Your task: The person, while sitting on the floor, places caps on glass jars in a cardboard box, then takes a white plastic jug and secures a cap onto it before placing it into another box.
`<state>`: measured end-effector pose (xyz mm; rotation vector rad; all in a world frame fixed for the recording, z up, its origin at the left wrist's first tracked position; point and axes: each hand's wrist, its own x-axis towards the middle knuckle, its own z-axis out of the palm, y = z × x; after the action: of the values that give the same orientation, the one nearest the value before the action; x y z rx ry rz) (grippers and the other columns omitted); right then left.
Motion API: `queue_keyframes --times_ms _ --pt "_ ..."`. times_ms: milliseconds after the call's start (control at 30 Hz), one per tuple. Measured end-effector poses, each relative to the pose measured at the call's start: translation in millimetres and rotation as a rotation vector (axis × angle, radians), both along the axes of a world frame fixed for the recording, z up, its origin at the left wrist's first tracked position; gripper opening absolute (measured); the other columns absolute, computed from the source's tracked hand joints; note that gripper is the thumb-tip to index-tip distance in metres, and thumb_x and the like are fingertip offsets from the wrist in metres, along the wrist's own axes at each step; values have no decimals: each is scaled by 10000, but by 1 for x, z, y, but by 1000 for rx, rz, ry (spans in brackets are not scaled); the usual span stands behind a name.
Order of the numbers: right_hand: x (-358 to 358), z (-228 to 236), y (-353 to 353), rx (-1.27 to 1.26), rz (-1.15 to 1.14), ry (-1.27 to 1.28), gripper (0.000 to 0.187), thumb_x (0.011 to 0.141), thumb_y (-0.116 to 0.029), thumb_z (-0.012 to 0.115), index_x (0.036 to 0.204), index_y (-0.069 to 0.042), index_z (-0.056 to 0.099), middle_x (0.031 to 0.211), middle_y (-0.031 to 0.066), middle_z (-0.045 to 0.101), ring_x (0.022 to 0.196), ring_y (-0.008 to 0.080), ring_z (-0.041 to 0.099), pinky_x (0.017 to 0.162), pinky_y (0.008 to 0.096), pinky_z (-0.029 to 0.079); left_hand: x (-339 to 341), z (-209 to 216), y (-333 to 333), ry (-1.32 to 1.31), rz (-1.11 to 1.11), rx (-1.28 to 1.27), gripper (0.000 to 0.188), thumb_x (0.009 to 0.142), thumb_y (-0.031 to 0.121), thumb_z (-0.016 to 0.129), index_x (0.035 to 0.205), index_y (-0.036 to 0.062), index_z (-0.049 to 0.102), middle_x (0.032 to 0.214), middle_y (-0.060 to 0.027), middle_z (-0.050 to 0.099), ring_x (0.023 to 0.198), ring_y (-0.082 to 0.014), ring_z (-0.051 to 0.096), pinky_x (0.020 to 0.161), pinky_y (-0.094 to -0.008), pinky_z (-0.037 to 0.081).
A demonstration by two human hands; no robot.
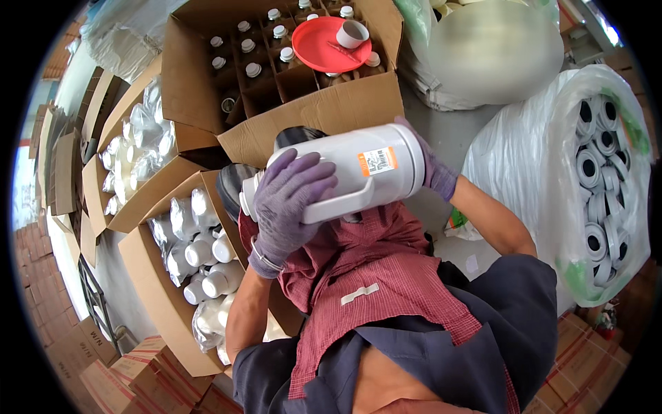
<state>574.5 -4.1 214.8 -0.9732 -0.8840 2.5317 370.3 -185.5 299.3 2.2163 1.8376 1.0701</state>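
A large white jug (345,159) with a side handle and an orange-and-white label lies on its side above my lap. My left hand (293,200), in a purple-grey glove, is wrapped over its left end, beside the lower end of the handle. At the opposite, wide end, my right hand (436,165), gloved alike, presses against the jug; its fingers are partly hidden behind it. Both hands support the jug between them.
Ahead stands a divided carton (314,117) of white-capped bottles, with a red plate (314,45) bearing a white cup (352,34). Cartons of bagged white containers (183,221) stand left. A plastic sack (514,155) of white rings with dark centres is at right.
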Motion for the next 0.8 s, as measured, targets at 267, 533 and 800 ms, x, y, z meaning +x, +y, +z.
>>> queue_keyframes --times_ms 267,533,800 --pt "-4 -7 14 578 124 172 452 975 -322 488 1352 -79 430 1226 83 531 1136 168 517 1015 327 404 1 -4 -5 -137 148 -5 235 788 115 586 979 22 688 1027 -107 698 1027 -259 643 957 -364 470" --pt "-19 -5 10 1045 162 298 462 985 -298 456 1395 -95 392 1354 112 472 1230 231 483 1043 362 399 -30 -30 -22 -1119 383 -545 242 913 115 558 1043 -53 674 960 -89 696 853 -143 649 793 -250 515" --pt "-11 -22 8 -153 41 158 664 954 -597 390 1346 -69 481 1195 78 626 1134 194 586 1007 336 449 -15 0 5 -189 119 14 180 715 58 622 884 49 685 995 -81 703 1041 -291 641 1007 -445 435"
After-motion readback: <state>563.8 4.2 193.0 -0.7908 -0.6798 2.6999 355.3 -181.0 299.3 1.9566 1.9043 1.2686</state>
